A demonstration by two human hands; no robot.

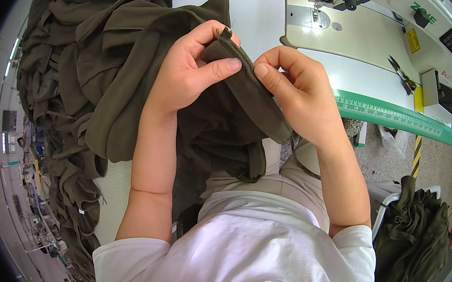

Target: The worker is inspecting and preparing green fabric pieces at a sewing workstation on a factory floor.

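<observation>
A dark olive garment piece (251,108) with a zipper (244,60) along its edge is stretched between my two hands. My left hand (198,64) pinches its upper end, thumb on top of the cloth and fingers behind it. Just to the right, my right hand (298,85) pinches the zipper edge between thumb and bent forefinger. From there the cloth hangs down over my lap, and a thin strip dangles below my right hand. Against my left forearm lies a big heap of the same olive cloth (110,35).
A sewing machine (316,18) stands at the far right, with black thread snips (402,76) and a small open box (442,100) beside it. A green ruler strip (394,115) runs along the table's front edge. More olive cloth (409,254) hangs over a cart at lower right.
</observation>
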